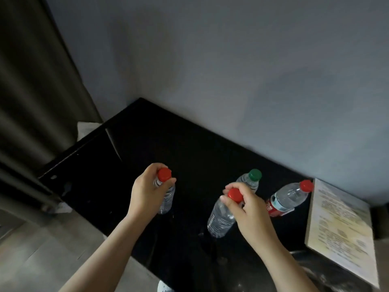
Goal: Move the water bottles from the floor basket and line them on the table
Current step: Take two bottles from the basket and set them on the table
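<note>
My left hand (145, 192) grips the neck of a clear red-capped bottle (167, 199) standing on the black table (147, 140). My right hand (246, 209) pinches the neck of a second clear red-capped bottle (221, 218) near the table's middle. Behind it stands a green-capped bottle (250, 180). To the right stands a red-capped bottle with a red label (288, 199). The floor basket is out of view.
A printed card on a stand (339, 226) sits at the table's right end. A grey wall (231, 70) runs behind the table, and a dark curtain (31, 91) hangs to the left. Pale floor (42, 249) lies in front of the table's near edge.
</note>
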Demonstrator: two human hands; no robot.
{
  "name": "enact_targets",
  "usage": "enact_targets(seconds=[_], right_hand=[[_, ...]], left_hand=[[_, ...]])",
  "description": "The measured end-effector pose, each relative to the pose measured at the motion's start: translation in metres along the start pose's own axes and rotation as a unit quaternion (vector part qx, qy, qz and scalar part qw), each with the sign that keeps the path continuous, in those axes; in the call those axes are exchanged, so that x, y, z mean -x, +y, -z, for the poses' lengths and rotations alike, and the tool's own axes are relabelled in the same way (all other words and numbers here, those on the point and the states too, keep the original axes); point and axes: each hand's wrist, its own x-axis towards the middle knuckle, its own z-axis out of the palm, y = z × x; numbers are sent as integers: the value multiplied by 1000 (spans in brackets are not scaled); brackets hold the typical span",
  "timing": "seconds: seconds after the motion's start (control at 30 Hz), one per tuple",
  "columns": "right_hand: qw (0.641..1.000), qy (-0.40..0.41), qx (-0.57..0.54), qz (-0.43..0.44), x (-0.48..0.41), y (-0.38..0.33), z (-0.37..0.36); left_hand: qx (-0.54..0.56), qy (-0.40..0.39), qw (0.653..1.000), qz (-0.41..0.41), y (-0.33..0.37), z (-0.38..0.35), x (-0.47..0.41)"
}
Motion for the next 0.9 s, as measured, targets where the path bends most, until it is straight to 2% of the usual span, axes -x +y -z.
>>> enact_targets(seconds=[0.2,0.37,0.7,0.9], right_hand=[[998,53,26,-9,-49,1,-31],[996,67,60,-14,-84,3,-47],[994,61,81,-42,-101,5,-57],[982,18,158,-99,-82,6,-44]], left_hand=[[-9,-36,999,17,-24,0,-22],[7,-58,998,11,-30,8,-24],[-50,-76,996,-12,-35,12,-31],[-99,-112,987,-52,-28,15,-39]])
